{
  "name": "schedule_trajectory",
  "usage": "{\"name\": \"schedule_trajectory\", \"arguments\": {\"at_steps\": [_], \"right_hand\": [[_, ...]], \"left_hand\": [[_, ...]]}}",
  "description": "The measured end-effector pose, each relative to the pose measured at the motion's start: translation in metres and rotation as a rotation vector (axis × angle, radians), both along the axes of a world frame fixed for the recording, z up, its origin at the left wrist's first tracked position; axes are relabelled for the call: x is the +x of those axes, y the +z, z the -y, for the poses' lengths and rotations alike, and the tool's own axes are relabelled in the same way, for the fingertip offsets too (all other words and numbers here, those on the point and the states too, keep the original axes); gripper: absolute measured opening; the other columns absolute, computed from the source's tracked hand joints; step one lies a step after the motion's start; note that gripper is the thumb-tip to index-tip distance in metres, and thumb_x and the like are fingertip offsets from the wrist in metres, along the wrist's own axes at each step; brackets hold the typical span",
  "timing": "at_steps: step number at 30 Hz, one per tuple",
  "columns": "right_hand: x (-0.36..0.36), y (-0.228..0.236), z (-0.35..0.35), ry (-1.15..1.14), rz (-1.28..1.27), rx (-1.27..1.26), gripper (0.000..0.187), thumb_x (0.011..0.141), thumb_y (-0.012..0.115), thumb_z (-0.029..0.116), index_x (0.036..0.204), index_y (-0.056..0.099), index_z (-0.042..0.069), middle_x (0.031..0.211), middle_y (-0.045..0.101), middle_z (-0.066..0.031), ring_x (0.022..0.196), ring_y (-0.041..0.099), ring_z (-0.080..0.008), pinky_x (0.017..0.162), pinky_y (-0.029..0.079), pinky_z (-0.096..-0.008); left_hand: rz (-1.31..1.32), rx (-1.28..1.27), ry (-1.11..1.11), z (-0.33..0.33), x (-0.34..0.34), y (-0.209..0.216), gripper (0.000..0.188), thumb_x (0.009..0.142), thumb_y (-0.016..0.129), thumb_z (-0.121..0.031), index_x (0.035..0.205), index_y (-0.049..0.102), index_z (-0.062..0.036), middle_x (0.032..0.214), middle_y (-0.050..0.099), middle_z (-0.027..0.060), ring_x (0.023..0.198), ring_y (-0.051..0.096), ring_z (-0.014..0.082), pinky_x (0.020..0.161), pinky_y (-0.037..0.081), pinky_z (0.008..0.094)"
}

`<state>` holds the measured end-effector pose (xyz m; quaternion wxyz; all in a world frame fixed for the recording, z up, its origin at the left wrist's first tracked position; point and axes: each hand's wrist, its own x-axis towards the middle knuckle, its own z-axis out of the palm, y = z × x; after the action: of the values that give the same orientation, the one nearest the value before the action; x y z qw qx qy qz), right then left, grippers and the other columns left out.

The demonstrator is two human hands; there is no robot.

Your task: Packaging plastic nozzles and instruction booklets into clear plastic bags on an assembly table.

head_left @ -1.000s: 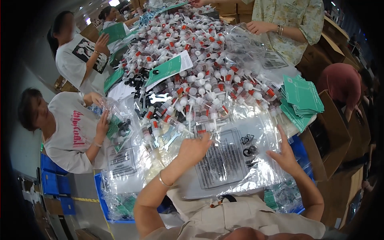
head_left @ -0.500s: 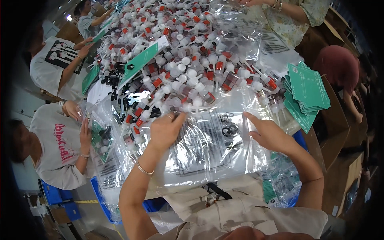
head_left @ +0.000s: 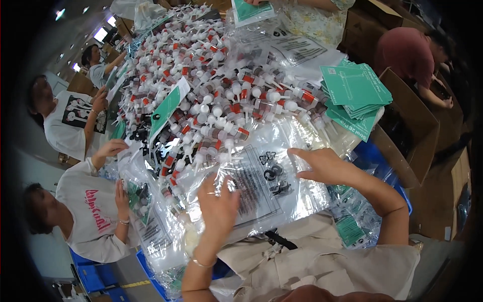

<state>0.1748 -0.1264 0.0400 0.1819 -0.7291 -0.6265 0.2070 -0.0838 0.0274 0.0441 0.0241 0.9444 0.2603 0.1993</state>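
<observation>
A flat clear plastic bag with a dark-lined printed panel and printed symbols lies before me, at the near edge of the heap. My left hand, slightly blurred, is over the bag's left part, fingers apart and holding nothing visible. My right hand rests at its right side, thumb and forefinger spread and pointing left across the film. Just beyond lies a big heap of small clear bottles with white nozzle tips and red bands. A stack of green printed leaflets sits at the right.
A green card leans on the heap. Packed clear bags lie in a blue bin at right, beside open cardboard boxes. Co-workers stand at left, one handling a bag. Another across holds a green packet.
My view has shifted. My left hand has come back toward me from the bag's far edge, its fingers opening. The co-worker at near left has raised one hand. A green packet now shows across the table.
</observation>
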Motion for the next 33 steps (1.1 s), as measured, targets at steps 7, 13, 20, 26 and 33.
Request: {"name": "schedule_trajectory", "arguments": {"at_steps": [7, 13, 20, 26, 33], "right_hand": [[0.002, -0.008, 0.015, -0.122, -0.098, 0.105, 0.046, 0.082, 0.062, 0.023, 0.124, 0.048, 0.011, 0.074, 0.063, -0.0170, 0.069, 0.061, -0.0342, 0.061, 0.047, -0.0428], [0.006, 0.003, 0.048, -0.338, -0.230, 0.190, 0.026, 0.083, 0.060, 0.015, 0.108, 0.060, 0.008, 0.071, 0.061, -0.0137, 0.062, 0.060, -0.0291, 0.058, 0.047, -0.0359], [-0.014, 0.005, 0.025, -0.124, -0.235, 0.477, 0.022, 0.083, 0.063, 0.014, 0.103, 0.061, 0.005, 0.083, 0.058, -0.0097, 0.068, 0.059, -0.0229, 0.060, 0.048, -0.0305], [-0.008, -0.001, -0.004, 0.056, -0.375, 0.196, 0.016, 0.085, 0.058, 0.016, 0.093, 0.062, 0.002, 0.073, 0.062, -0.0102, 0.062, 0.062, -0.0176, 0.058, 0.049, -0.0297], [-0.021, -0.008, -0.018, 0.051, -0.927, -0.152, 0.017, 0.088, 0.057, 0.020, 0.085, 0.062, 0.004, 0.067, 0.059, -0.0008, 0.053, 0.059, -0.0085, 0.040, 0.040, -0.0209]], "left_hand": [[0.079, -0.056, -0.101, 0.073, 0.094, -0.038, 0.059, 0.075, 0.067, -0.044, 0.109, 0.052, 0.0017, 0.119, 0.046, 0.0195, 0.114, 0.042, 0.0368, 0.099, 0.027, 0.0557], [0.153, -0.100, -0.133, 0.062, 0.099, -0.053, 0.020, 0.077, 0.065, -0.016, 0.085, 0.053, -0.0023, 0.105, 0.048, 0.0117, 0.106, 0.046, 0.0305, 0.099, 0.025, 0.0566], [0.334, -0.142, -0.245, 0.064, 0.093, -0.049, 0.011, 0.078, 0.059, -0.007, 0.086, 0.053, -0.0024, 0.097, 0.050, 0.0125, 0.095, 0.048, 0.0321, 0.094, 0.032, 0.0502], [0.424, -0.178, -0.293, 0.064, 0.082, -0.040, 0.009, 0.079, 0.059, -0.007, 0.085, 0.054, -0.0025, 0.094, 0.055, 0.0125, 0.090, 0.051, 0.0321, 0.084, 0.038, 0.0451], [0.399, -0.632, -0.165, 0.062, 0.055, -0.026, 0.025, 0.082, 0.064, -0.019, 0.096, 0.057, 0.0003, 0.086, 0.060, 0.0132, 0.084, 0.056, 0.0299, 0.079, 0.042, 0.0394]]}}
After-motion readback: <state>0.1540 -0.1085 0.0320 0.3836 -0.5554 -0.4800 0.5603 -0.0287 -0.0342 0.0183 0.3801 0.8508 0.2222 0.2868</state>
